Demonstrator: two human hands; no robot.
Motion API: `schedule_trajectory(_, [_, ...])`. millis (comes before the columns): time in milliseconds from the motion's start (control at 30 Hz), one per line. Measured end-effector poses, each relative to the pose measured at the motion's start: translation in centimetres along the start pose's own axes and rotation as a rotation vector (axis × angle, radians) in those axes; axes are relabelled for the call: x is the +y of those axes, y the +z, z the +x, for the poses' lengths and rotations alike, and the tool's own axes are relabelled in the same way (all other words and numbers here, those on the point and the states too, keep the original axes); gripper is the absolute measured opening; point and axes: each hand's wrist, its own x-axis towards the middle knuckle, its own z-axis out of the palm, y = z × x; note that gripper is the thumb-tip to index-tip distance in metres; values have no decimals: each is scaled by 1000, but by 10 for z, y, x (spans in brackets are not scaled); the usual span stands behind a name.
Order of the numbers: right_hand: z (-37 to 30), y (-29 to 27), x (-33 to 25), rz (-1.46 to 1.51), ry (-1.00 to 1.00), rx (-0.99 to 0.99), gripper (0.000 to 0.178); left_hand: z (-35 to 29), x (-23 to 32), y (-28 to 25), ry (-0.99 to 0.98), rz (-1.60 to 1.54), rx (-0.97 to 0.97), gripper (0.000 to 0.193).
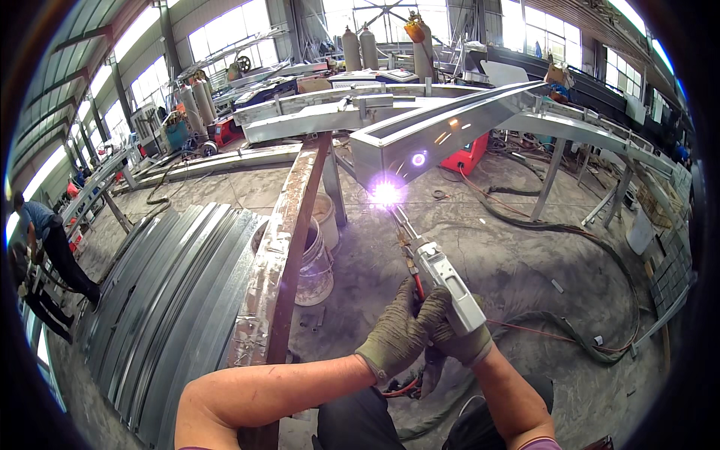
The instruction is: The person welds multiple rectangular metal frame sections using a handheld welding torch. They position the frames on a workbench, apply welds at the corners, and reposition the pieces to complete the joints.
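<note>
Both hands wear green work gloves. My left hand (399,331) is closed around the front underside of a handheld welding gun (452,290), next to its red cable. Behind it, my right hand (466,334) wraps the grip; some fingers are hidden beneath the white body. The gun's slim metal nozzle points up and away toward a shiny box-shaped metal beam (480,126). At the lower edge of the beam's near end, a glaring violet-white spot (387,194) hides the tip and the metal there. Reflections and a few orange streaks show on the beam's side.
A rusty, spattered steel bar (264,300) runs away on the left, with a dirty bucket (315,274) beside it. Long metal strips (169,300) cover the left floor. Thick hoses (600,244) curl at right. A red machine (465,156) stands behind the beam; a person (56,244) stands far left.
</note>
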Motion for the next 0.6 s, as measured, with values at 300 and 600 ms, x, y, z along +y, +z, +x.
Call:
schedule_trajectory(300, [2,2,-1,32,-9,18,27,1,-1,0,-32,-32,4,56])
schedule_trajectory(600, [0,0,9,-82,-91,6,29,-1,-2,0,-14,-25,-8,53])
